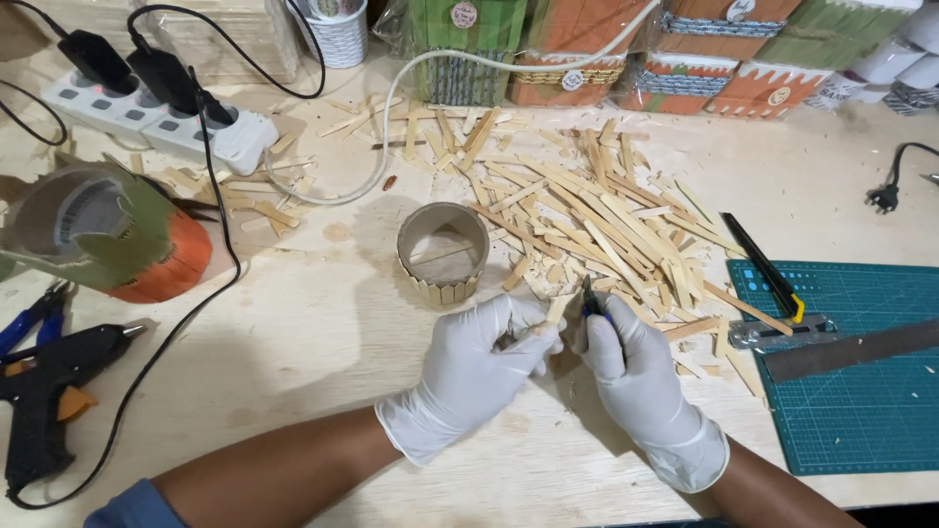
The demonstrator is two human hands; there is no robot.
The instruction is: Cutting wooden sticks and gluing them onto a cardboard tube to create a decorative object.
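Observation:
My left hand (484, 364), in a white glove, pinches a short wooden stick (555, 311) at the middle of the table. My right hand (636, 376), gloved too, holds small cutting pliers (590, 296) whose jaws sit at the stick's end. Just behind my hands stands a cardboard ring (442, 252) with wooden sticks glued around its lower edge. A wide scatter of loose wooden sticks (587, 215) lies behind and to the right of my hands.
A green cutting mat (861, 391) with a metal ruler (851, 350) and a utility knife (768, 269) lies right. At left are a black glue gun (49, 391), an orange-and-green decorated pot (127, 240), a power strip (147, 112). Finished boxes (646, 49) line the back.

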